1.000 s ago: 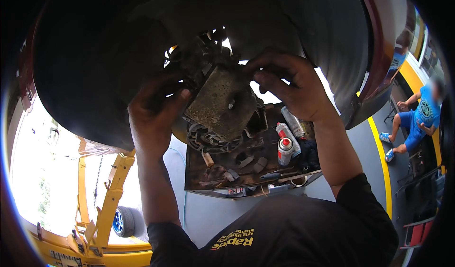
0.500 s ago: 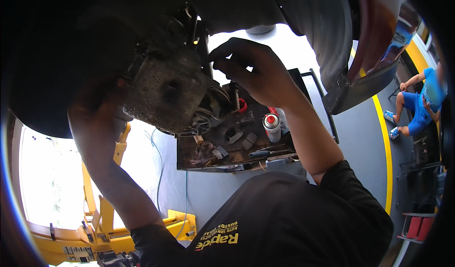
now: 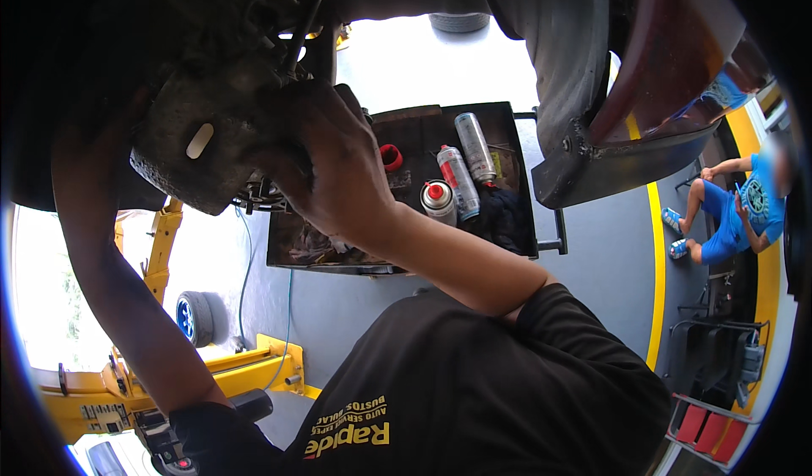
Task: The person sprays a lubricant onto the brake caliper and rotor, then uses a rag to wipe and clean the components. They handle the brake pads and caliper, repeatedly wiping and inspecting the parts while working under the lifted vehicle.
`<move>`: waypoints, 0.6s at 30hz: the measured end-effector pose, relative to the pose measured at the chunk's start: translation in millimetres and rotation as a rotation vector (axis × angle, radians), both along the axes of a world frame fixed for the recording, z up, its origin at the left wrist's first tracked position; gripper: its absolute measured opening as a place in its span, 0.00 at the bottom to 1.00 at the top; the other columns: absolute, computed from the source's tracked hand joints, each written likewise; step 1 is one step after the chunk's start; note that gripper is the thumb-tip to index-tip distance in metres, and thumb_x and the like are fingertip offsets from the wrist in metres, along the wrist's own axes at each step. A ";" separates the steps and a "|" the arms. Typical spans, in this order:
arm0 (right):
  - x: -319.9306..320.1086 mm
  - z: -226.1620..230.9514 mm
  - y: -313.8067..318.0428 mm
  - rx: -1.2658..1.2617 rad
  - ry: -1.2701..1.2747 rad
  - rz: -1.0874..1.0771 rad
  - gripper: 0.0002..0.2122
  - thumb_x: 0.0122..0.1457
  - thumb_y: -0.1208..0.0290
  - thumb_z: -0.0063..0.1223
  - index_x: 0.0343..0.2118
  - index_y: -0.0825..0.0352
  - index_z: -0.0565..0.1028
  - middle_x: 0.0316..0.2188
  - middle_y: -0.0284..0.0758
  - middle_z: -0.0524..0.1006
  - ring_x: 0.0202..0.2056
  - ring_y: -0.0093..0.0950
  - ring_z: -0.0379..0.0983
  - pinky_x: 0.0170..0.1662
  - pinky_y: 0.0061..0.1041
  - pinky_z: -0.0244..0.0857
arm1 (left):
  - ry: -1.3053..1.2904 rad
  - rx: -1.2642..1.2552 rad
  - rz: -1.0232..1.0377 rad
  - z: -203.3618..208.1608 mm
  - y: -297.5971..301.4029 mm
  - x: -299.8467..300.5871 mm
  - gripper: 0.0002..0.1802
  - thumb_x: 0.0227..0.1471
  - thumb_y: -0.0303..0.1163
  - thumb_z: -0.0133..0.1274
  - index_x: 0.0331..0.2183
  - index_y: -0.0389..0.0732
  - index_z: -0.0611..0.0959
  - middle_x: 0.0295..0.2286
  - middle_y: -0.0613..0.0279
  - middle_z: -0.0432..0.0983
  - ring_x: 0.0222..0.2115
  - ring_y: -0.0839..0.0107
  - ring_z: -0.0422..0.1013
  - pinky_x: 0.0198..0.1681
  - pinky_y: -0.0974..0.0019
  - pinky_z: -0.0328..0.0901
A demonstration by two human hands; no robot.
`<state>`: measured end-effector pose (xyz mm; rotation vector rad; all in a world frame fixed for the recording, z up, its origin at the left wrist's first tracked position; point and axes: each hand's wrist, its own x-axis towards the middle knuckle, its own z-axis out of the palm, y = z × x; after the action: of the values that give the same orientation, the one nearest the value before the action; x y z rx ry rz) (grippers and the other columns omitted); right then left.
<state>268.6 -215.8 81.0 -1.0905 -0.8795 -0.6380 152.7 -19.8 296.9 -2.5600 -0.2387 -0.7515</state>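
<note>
a slotted metal part (image 3: 173,129) sits under a wheel arch (image 3: 562,66), left of a tray (image 3: 525,190). the right hand (image 3: 328,159), half curled, is at its right edge; the left hand (image 3: 100,129) is shadowed. neither grip's hold can be told. uneven support could tip the part if loose.

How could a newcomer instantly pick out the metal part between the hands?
Start at the central black tray. Up and left of it, the mottled metal part sits between the left hand and right hand. Its bright oval opening sets it apart from its neighbours.
</note>
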 end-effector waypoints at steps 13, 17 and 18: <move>-6.6 -57.1 -61.0 -0.291 0.075 0.126 0.23 0.60 0.73 0.62 0.59 0.61 0.74 0.54 0.44 0.73 0.58 0.45 0.68 0.60 0.47 0.67 | -0.651 -0.543 -0.144 -57.0 -48.2 -77.5 0.21 0.69 0.36 0.51 0.58 0.38 0.81 0.54 0.53 0.79 0.55 0.56 0.75 0.59 0.52 0.69; 28.3 -108.0 -102.6 -0.302 0.193 0.350 0.13 0.62 0.71 0.62 0.49 0.65 0.79 0.39 0.39 0.79 0.42 0.37 0.78 0.47 0.37 0.75 | -0.250 -0.352 -0.111 -84.5 -79.4 -116.8 0.18 0.66 0.40 0.54 0.47 0.35 0.82 0.40 0.54 0.81 0.38 0.63 0.78 0.47 0.61 0.73; 45.1 -120.1 -107.8 -0.389 0.244 0.233 0.10 0.63 0.72 0.61 0.47 0.66 0.80 0.39 0.38 0.80 0.40 0.34 0.79 0.45 0.35 0.75 | -0.052 -0.598 -0.031 -91.8 -85.7 -121.7 0.19 0.65 0.41 0.56 0.48 0.35 0.81 0.41 0.54 0.81 0.39 0.63 0.78 0.47 0.61 0.73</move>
<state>313.7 -323.6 -39.1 -1.3555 -0.9210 -0.1350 31.0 -105.5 205.1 -3.1080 -0.5062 -0.8590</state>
